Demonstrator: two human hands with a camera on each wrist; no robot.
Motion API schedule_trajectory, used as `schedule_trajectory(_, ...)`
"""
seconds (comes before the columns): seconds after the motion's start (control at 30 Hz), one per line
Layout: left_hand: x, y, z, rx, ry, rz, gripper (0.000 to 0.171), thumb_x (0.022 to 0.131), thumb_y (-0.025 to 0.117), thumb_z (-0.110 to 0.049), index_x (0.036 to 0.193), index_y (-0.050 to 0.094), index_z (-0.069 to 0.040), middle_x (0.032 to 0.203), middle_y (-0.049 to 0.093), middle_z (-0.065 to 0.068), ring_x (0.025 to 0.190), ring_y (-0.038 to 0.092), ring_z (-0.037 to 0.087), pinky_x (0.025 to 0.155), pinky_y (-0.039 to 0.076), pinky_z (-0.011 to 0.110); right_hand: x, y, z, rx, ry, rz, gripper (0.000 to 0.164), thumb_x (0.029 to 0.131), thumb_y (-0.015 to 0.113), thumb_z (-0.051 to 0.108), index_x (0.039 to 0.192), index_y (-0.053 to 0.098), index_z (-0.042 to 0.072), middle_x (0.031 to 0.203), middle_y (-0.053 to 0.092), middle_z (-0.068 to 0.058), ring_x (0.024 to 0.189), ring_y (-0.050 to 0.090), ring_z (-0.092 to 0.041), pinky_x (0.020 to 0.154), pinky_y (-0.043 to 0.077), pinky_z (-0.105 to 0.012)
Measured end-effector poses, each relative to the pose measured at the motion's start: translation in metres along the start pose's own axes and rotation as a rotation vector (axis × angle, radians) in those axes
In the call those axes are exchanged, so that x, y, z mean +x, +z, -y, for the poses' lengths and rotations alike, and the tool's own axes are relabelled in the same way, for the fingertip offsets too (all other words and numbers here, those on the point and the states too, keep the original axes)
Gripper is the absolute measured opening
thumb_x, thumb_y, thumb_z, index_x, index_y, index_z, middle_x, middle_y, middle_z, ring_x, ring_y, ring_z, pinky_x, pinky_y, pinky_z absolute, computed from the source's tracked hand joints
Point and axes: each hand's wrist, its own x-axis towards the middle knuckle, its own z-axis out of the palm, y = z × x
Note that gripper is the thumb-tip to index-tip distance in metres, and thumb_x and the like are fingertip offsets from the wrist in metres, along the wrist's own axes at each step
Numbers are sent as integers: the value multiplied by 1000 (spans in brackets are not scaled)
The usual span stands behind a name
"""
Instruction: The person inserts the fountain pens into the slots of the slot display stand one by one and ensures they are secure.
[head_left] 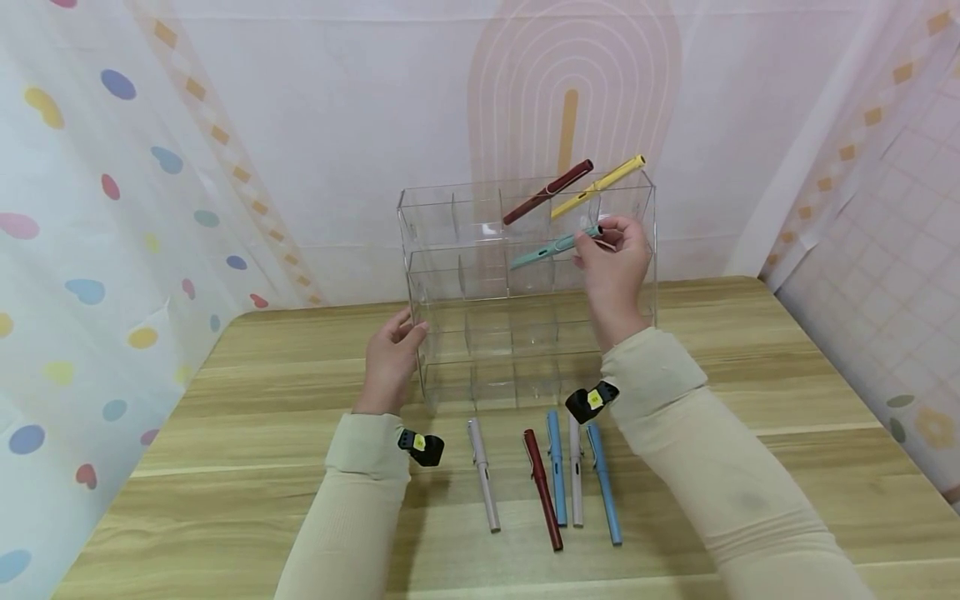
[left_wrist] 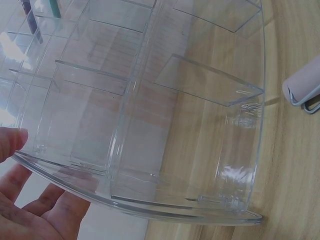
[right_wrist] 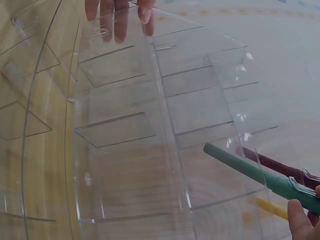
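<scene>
teal plastic: a capped pen (head_left: 551, 248), the teal one, is pinched between the thumb and fingers of the right grip (head_left: 618, 258), near its clip end. it hangs aslant over the upper rows of a clear organizer (head_left: 486, 297); whether its free end is already inside a compartment i cannot tell. the left grip (head_left: 390, 354) holds the organizer's left side wall, thumb to one face and fingers to the other.

as for progress, it looks to be at a fairly early stage. a maroon pen (head_left: 548, 192) and a yellow pen (head_left: 597, 187) already lean in the top row, side by side, and the teal one seems to be the third. five are left on the desk (head_left: 247, 400) in front of the organizer: a lilac pen (head_left: 483, 475) a little apart, then a dark red pen (head_left: 543, 490), a blue pen (head_left: 557, 468), a second lilac pen (head_left: 576, 471) and a second blue pen (head_left: 605, 485) close together.

the teal pen's long axis runs diagonally in the head view, free end down and to the left, clip end up and to the right, roughly matching the slant of the two in the row. those on the desk lie lengthwise toward the organizer, clip ends nearest it.
</scene>
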Motion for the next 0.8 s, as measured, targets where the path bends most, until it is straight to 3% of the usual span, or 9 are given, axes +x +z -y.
schedule_trajectory(0.17,0,-1,0,-3,1,6,53,100,52,-24,150,36,-16,145,44,16,130,43,28,95,40,42,-2,2,-4,-47,1,17,22,86,66,-7,99,52,5,87,53,0,78,58,-8,61,51,-18)
schedule_trajectory(0.37,-1,-1,-1,1,3,8,53,100,52,-24,150,36,-16,145,43,15,130,43,28,93,41,40,-3,2,-7,-76,19,34,31,88,67,-1,113,50,-5,91,52,-1,82,58,-10,66,52,-19)
schedule_trajectory(0.6,-2,0,-1,10,4,3,53,100,52,-23,150,37,-16,144,44,15,125,45,25,84,41,33,-3,1,-10,-85,12,46,30,88,66,-1,114,51,-4,91,52,0,83,59,-10,68,53,-22)
schedule_trajectory(0.8,-2,1,0,2,11,-5,51,100,53,-23,148,40,-16,141,46,15,125,45,27,88,42,36,-3,0,-10,-96,17,59,24,89,66,0,108,53,2,93,51,-1,84,57,-11,68,52,-20)
